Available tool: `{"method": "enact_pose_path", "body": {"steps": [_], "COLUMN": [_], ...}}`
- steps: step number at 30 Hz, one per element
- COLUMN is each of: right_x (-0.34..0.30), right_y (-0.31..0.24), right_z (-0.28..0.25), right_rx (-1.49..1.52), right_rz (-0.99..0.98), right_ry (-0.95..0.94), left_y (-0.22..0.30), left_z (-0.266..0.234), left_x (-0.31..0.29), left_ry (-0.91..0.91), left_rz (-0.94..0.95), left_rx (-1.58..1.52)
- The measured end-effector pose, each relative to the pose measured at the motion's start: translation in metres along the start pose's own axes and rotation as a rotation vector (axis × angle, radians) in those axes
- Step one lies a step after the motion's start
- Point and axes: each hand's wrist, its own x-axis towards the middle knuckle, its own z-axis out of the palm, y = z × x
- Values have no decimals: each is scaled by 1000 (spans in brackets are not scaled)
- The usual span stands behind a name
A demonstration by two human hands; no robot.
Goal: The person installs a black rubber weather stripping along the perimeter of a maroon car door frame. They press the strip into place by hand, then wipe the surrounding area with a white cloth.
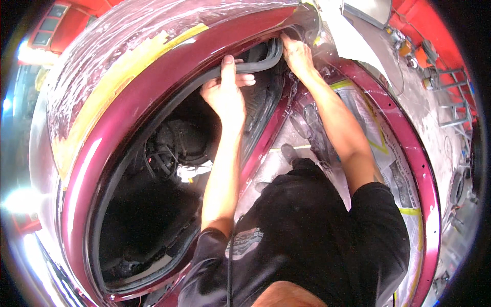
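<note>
A dark rubber door seal (261,65) hangs in a loose bend at the upper corner of a maroon car door opening (110,134). My left hand (226,94) grips the seal, thumb in front and fingers behind it. Just right of the bend, my right hand (297,55) is closed at the corner of the frame, where the seal meets the painted edge. Its fingertips are partly hidden, and the seal seems to be between them. Along the left of the opening, the seal follows the frame's edge.
Clear plastic sheeting (76,92) and yellow masking tape (138,59) cover the bodywork at left. An open maroon door (417,148), masked with newspaper (396,163), stands at my right. Inside the dark car interior lie loose cables (162,162). A metal stand (454,110) is at far right.
</note>
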Motion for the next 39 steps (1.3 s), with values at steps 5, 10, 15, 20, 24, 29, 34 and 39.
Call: {"method": "enact_pose_path", "body": {"steps": [5, 10, 15, 20, 24, 29, 34, 39], "right_x": [2, -1, 4, 11, 4, 11, 3, -1], "right_y": [-6, 0, -12, -15, -7, -7, -5, -2], "right_z": [-3, 6, -12, -16, -10, -10, -6, -2], "right_rx": [-17, -34, -93, -190, -181, -91, -37, 29], "right_rz": [33, -19, 22, -21, -28, 7, 4, 31], "right_ry": [-29, 25, -70, -152, -98, -57, -83, -58], "left_y": [-8, -17, -6, -64, -60, -65, -69, -69], "left_z": [-6, -26, 5, 25, 46, 41, 28, 28], "left_x": [-18, -44, -43, -17, -10, 1, 16, 15], "left_ry": [0, -16, -86, -205, -173, -145, -187, -176], "left_rz": [46, -9, 39, 158, 150, 209, 231, 201], "left_rx": [21, -63, -75, 67, 1, 98, 178, 267]}}
